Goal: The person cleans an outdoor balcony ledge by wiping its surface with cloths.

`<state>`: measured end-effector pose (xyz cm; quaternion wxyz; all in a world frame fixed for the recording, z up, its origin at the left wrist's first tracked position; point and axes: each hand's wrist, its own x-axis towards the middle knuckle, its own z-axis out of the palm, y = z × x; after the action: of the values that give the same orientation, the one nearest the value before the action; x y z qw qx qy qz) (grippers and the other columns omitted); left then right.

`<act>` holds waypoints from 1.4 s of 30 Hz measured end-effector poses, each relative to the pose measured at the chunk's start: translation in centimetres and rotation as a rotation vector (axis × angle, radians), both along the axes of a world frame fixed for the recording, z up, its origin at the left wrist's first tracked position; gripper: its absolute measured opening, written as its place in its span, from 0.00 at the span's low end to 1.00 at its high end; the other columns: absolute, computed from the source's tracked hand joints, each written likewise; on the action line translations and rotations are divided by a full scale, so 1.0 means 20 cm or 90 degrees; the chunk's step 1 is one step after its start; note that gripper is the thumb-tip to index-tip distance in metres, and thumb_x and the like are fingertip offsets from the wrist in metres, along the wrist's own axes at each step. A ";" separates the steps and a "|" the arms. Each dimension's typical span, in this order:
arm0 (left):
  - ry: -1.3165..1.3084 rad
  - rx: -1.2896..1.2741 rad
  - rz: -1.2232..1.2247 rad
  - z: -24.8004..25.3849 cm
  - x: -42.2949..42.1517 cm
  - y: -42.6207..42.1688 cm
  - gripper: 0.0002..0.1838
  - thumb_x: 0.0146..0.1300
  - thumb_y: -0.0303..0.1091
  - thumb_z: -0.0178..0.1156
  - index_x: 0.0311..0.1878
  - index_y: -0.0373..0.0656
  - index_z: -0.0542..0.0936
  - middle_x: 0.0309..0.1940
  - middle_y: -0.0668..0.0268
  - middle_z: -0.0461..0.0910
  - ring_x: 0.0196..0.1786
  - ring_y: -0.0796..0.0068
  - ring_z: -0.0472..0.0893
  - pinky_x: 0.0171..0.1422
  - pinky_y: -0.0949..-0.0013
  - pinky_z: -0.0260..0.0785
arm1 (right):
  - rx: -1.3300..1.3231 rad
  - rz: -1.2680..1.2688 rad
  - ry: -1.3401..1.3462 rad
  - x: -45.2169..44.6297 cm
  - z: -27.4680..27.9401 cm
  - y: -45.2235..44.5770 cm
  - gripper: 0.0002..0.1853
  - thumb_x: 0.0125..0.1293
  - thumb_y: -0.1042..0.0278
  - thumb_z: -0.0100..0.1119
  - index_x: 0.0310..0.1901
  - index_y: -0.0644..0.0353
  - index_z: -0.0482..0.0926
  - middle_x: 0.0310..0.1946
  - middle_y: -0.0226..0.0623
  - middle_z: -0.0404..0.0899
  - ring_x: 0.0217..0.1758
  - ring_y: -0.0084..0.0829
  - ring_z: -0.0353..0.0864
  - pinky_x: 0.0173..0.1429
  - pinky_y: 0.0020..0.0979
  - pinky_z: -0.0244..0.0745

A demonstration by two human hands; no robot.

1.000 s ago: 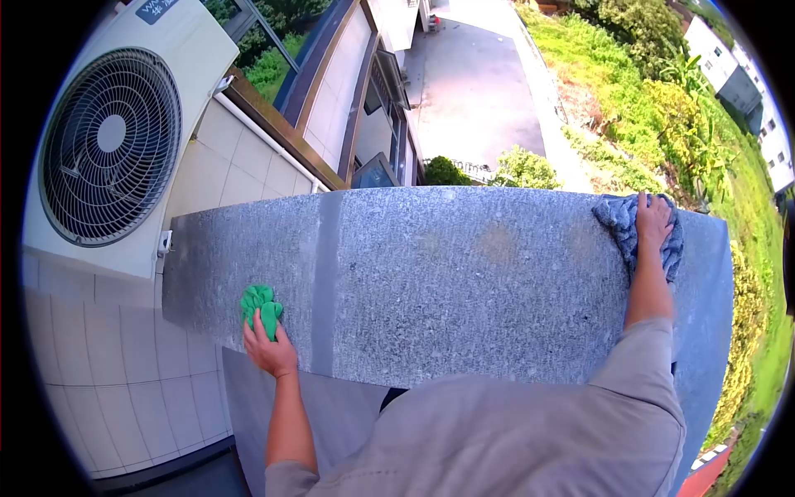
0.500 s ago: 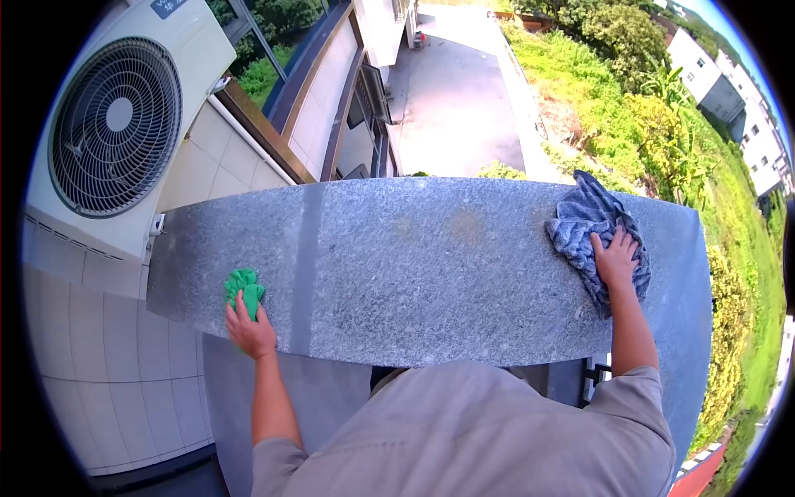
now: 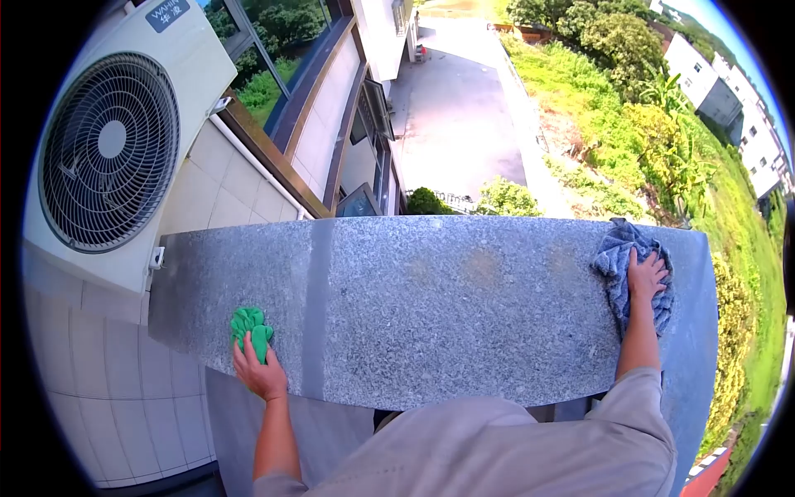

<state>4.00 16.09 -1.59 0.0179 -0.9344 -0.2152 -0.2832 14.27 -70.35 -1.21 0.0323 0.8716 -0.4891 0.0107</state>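
My left hand (image 3: 261, 374) rests near the close edge of a speckled grey stone ledge (image 3: 447, 323), its fingers closed on a bunched green cloth (image 3: 248, 321). Part of that cloth sticks out beyond the fingertips. Towards the ledge's right end, my right hand (image 3: 646, 275) lies on a crumpled blue-grey towel (image 3: 614, 258). Its fingers are spread over the fabric, pressing it against the stone. The towel's top reaches the far edge, and my forearm covers part of its lower half. Brownish dusty patches (image 3: 483, 267) mark the stone between the hands.
An air conditioner's outdoor unit (image 3: 190, 62) stands beside the ledge's left end. A darker strip (image 3: 315, 311) crosses the stone. Beyond the far edge, a paved yard (image 3: 464, 108) lies well below, with windows on the left and greenery on the right.
The view has tilted, so the ledge sits lower in it. Across the stone, my right hand has slid away from me and slightly right, bunching the towel. The left hand stays about where it was.
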 end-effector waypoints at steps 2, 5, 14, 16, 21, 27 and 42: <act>0.006 -0.009 0.002 -0.01 -0.02 -0.01 0.30 0.68 0.40 0.68 0.74 0.57 0.79 0.75 0.55 0.74 0.74 0.45 0.75 0.75 0.43 0.68 | -0.032 0.076 0.009 0.01 -0.08 0.03 0.48 0.80 0.23 0.40 0.89 0.48 0.55 0.90 0.54 0.48 0.91 0.67 0.44 0.84 0.78 0.44; 0.005 -0.013 -0.004 0.00 -0.02 0.02 0.30 0.69 0.41 0.68 0.75 0.57 0.79 0.75 0.56 0.74 0.74 0.45 0.74 0.75 0.43 0.67 | -0.020 0.321 -0.018 0.03 -0.07 0.44 0.46 0.79 0.29 0.51 0.88 0.50 0.56 0.90 0.53 0.47 0.91 0.64 0.44 0.87 0.74 0.40; -0.003 -0.017 0.003 0.00 -0.02 0.00 0.30 0.68 0.41 0.68 0.74 0.56 0.79 0.76 0.56 0.74 0.74 0.45 0.74 0.75 0.43 0.67 | 0.088 0.707 -0.085 -0.32 0.07 0.96 0.49 0.75 0.31 0.59 0.86 0.54 0.60 0.90 0.53 0.46 0.93 0.58 0.41 0.91 0.64 0.35; -0.008 -0.013 -0.005 -0.01 -0.02 0.02 0.30 0.68 0.41 0.68 0.74 0.56 0.79 0.76 0.56 0.74 0.74 0.45 0.74 0.75 0.43 0.67 | 0.091 0.690 -0.066 -0.48 0.13 0.90 0.49 0.74 0.32 0.61 0.87 0.53 0.60 0.90 0.52 0.47 0.93 0.57 0.43 0.91 0.63 0.38; -0.018 -0.024 -0.011 0.00 -0.02 0.00 0.31 0.67 0.39 0.69 0.75 0.54 0.79 0.76 0.55 0.74 0.74 0.44 0.74 0.75 0.43 0.67 | 0.101 0.505 -0.046 -0.53 0.15 0.45 0.49 0.72 0.35 0.64 0.87 0.51 0.59 0.91 0.45 0.48 0.93 0.51 0.46 0.89 0.61 0.46; -0.011 -0.026 -0.018 -0.02 -0.02 0.03 0.30 0.67 0.39 0.69 0.74 0.54 0.79 0.75 0.55 0.75 0.72 0.43 0.76 0.73 0.43 0.69 | 0.037 0.410 0.009 -0.21 0.07 0.02 0.50 0.75 0.32 0.58 0.89 0.46 0.53 0.92 0.38 0.45 0.94 0.46 0.42 0.91 0.59 0.43; -0.017 0.012 -0.011 -0.03 -0.01 0.04 0.27 0.68 0.41 0.70 0.71 0.55 0.82 0.71 0.53 0.78 0.69 0.44 0.78 0.71 0.44 0.72 | -0.021 0.237 -0.028 0.33 -0.08 0.00 0.41 0.82 0.31 0.45 0.85 0.49 0.62 0.89 0.40 0.54 0.93 0.48 0.48 0.88 0.69 0.46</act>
<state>3.71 16.94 -2.15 0.0211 -0.9320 -0.2049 -0.2981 20.85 -70.45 -2.89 0.0329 0.9461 -0.3193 0.0437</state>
